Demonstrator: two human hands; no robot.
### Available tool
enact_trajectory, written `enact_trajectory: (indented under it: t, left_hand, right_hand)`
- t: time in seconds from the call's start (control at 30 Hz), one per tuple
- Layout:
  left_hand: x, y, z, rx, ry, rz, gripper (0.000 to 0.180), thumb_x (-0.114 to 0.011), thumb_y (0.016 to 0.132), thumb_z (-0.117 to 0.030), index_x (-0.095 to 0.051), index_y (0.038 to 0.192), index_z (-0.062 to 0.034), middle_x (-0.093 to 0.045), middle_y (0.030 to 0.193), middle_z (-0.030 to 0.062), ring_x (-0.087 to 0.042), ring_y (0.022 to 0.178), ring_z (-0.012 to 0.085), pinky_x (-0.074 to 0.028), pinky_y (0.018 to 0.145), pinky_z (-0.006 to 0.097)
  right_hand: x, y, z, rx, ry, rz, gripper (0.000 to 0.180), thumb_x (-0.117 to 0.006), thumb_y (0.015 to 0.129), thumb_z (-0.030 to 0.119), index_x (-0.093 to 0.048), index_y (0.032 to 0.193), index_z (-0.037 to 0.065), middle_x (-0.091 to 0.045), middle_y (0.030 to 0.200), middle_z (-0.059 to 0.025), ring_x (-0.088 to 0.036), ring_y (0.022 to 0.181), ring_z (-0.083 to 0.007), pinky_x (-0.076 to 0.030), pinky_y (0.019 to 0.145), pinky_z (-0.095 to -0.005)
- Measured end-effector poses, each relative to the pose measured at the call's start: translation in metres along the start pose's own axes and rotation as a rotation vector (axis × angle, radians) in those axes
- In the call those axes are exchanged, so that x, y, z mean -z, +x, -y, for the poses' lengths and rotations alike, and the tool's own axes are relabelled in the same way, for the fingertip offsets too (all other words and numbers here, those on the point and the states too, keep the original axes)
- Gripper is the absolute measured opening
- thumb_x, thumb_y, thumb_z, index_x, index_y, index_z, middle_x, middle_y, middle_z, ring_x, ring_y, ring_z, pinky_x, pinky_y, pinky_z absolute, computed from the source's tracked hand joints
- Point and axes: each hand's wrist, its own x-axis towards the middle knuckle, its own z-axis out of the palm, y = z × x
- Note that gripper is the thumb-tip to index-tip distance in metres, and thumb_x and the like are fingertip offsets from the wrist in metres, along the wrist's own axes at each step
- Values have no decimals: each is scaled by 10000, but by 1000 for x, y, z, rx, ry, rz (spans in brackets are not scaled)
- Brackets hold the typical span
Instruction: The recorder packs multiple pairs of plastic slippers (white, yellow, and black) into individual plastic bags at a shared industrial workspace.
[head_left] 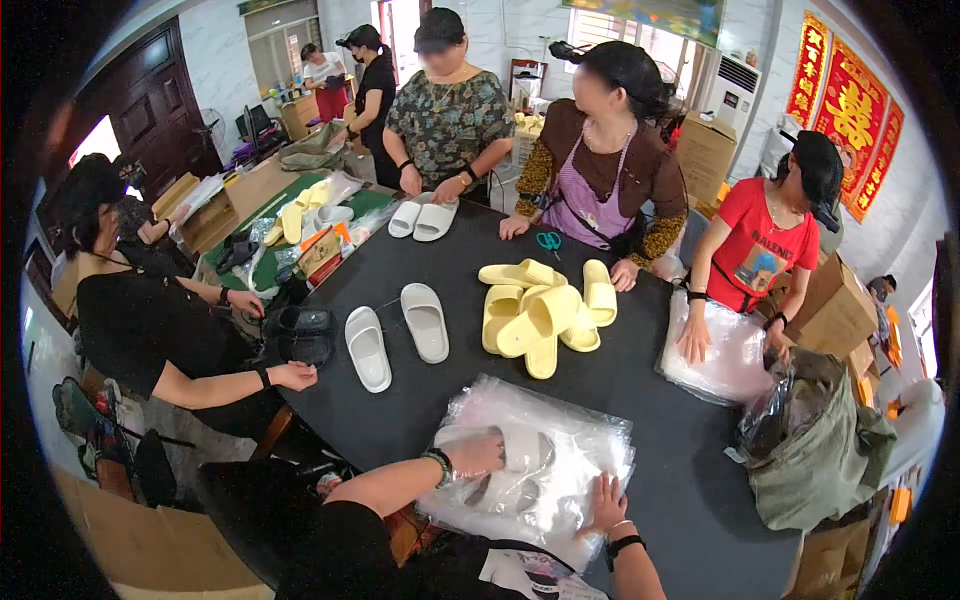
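Note:
A stack of clear plastic bags (590, 430) lies on the near part of the table. On it, a pair of pale grey slippers (522, 447) rests side by side, partly covered by shiny film; I cannot tell how far inside a bag they are. My left hand (474, 455) is closed on the upper slipper, its fingertips partly hidden near the strap. Flat against the right side of the stack, my right hand (606, 505) has its fingers spread and holds nothing. Beyond the bags sits a pile of yellow slippers (540, 318).
Around the dark table (660, 450) stand several co-workers. Two white-grey slippers (425, 322) lie left of the yellow pile, with dark slippers (300, 335) by a person at left. Teal scissors (548, 240) lie at the far side. A green sack (820, 450) slumps over the right edge.

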Motion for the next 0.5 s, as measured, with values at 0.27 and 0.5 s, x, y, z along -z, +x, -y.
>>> enact_trajectory:
  t: [0.27,0.5]
  left_hand:
    - [-2,-82,22,307,30,-187,119,-631,604,-156,-637,697,-84,-607,839,120,-526,918,336,-443,786,451]
    - [43,-155,29,705,182,-399,196,-677,549,-114,-676,725,-28,-623,913,157,-524,975,370,-441,834,478]
  right_hand:
    - [-15,3,-7,-3,-95,25,1593,-836,336,673,56,1499,50,104,1574,-159,56,1438,-414,-176,1083,-645]
    - [21,-6,14,1,-29,-23,1559,-905,333,524,17,1508,78,64,1576,-165,20,1431,-442,-152,1090,-651]
